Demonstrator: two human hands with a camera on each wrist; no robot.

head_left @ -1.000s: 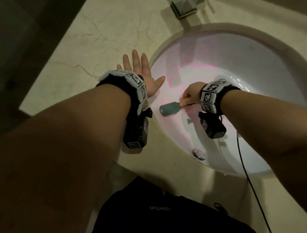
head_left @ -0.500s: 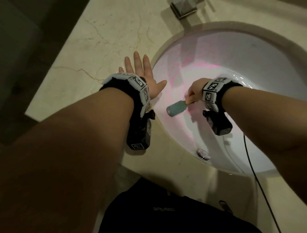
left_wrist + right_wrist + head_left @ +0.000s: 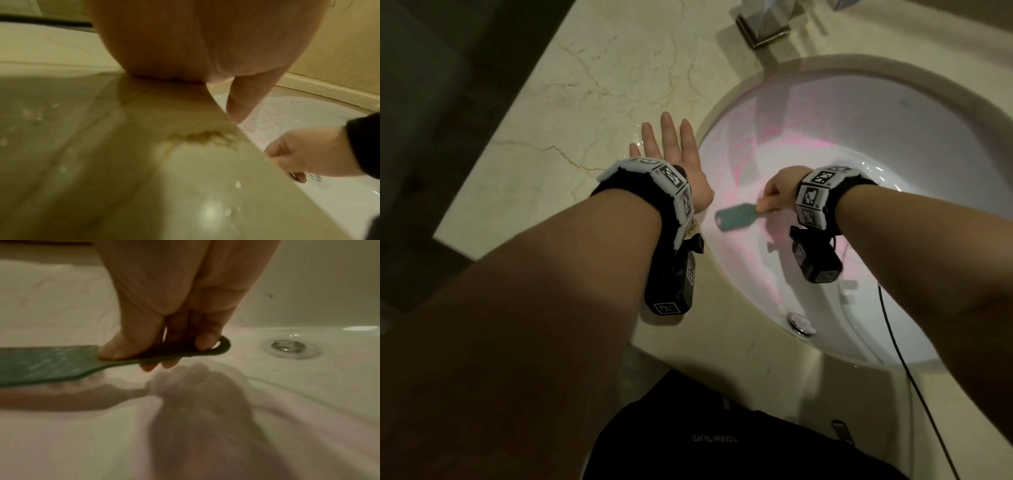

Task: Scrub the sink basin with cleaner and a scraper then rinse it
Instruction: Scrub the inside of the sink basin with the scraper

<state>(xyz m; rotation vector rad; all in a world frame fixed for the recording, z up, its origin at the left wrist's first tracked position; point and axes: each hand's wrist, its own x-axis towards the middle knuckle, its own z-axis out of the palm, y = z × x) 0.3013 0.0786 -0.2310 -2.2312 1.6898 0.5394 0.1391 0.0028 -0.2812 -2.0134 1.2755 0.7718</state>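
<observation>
Evidently light, stiff, likely slick: right hand (image 3: 779, 192) pinches scraper (image 3: 736, 217) by its handle on the wet basin (image 3: 893, 130); left hand (image 3: 674, 161) flat, fingers spread, on counter (image 3: 585, 85).

Left hand (image 3: 674, 161) flat, fingers straight; right hand (image 3: 780, 192) curled, pinching.

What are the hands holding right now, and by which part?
The right hand pinches the green scraper by its handle; the left hand holds nothing, lying flat on the counter.
</observation>
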